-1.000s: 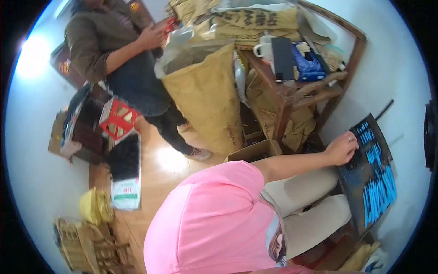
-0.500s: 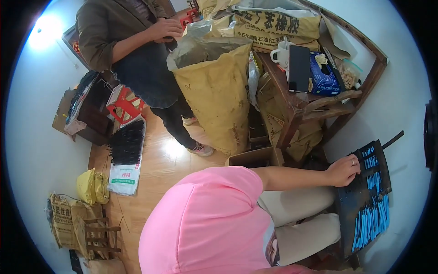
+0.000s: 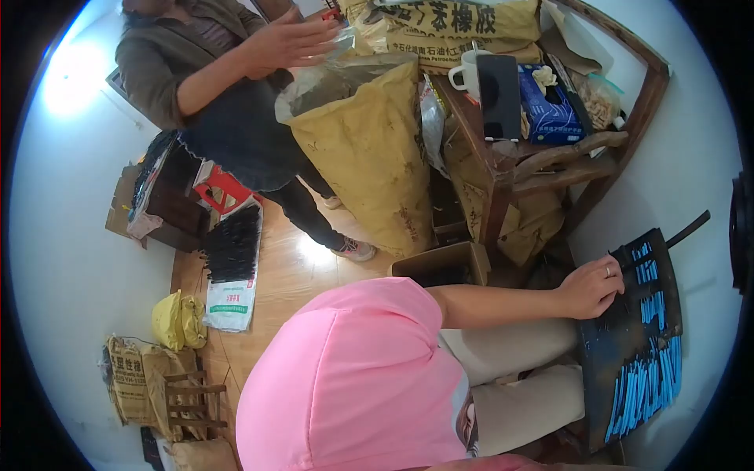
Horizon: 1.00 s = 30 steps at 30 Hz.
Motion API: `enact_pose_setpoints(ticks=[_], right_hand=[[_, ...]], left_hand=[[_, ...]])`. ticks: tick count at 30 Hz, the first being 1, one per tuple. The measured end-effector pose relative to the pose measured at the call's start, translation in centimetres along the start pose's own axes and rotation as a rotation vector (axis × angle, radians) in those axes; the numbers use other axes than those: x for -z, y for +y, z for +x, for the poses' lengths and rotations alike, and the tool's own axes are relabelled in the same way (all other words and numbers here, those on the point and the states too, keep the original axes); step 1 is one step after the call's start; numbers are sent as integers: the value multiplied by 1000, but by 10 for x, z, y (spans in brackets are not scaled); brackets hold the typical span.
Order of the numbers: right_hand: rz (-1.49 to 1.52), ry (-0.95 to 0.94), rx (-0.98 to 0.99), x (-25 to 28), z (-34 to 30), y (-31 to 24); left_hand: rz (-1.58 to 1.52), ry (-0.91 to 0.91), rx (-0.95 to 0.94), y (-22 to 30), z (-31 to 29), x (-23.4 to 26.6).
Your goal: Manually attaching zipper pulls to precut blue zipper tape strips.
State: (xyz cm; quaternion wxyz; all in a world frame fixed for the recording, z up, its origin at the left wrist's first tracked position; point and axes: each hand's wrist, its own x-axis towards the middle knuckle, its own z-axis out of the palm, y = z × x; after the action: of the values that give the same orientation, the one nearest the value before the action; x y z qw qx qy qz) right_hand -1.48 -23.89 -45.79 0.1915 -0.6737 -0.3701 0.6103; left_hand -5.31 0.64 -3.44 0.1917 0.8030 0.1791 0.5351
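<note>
My left hand (image 3: 591,288), with a ring on one finger, rests at the upper edge of a dark, flat metal plate (image 3: 603,349) on the right. Its fingers are curled down and closed; whatever they pinch is hidden. Thin bright blue strips (image 3: 646,388) lie side by side on the plate's near part. Shorter blue pieces (image 3: 653,307) sit in rows farther up, beside my fingers. A dark rod-like handle (image 3: 688,228) sticks out from the plate's far corner. Of my right arm only a strip of forearm shows at the bottom edge; that hand is out of the picture.
A co-worker (image 3: 236,102) stands at the far left beside a large yellow sack (image 3: 361,149). A wooden stand (image 3: 495,204) carries a mug (image 3: 466,74), a phone (image 3: 500,98) and a blue glove box (image 3: 550,110). An open cardboard box (image 3: 440,263) sits below it.
The whole view has tilted slightly. The co-worker's hand has lifted from near the sack's top and is now spread in the air. My left hand stays at the plate's edge.
</note>
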Motion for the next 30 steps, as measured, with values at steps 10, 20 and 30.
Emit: enact_pose_setpoints(ticks=[10, 20, 30], right_hand=[[221, -148, -225, -32, -103, 67], [687, 58, -564, -114, -351, 161], [81, -31, -925, -10, -459, -35]], left_hand=[[-30, 39, 14, -1, 0, -4], [-20, 30, 62, -1, 7, -1], [30, 39, -75, -6, 7, -14]])
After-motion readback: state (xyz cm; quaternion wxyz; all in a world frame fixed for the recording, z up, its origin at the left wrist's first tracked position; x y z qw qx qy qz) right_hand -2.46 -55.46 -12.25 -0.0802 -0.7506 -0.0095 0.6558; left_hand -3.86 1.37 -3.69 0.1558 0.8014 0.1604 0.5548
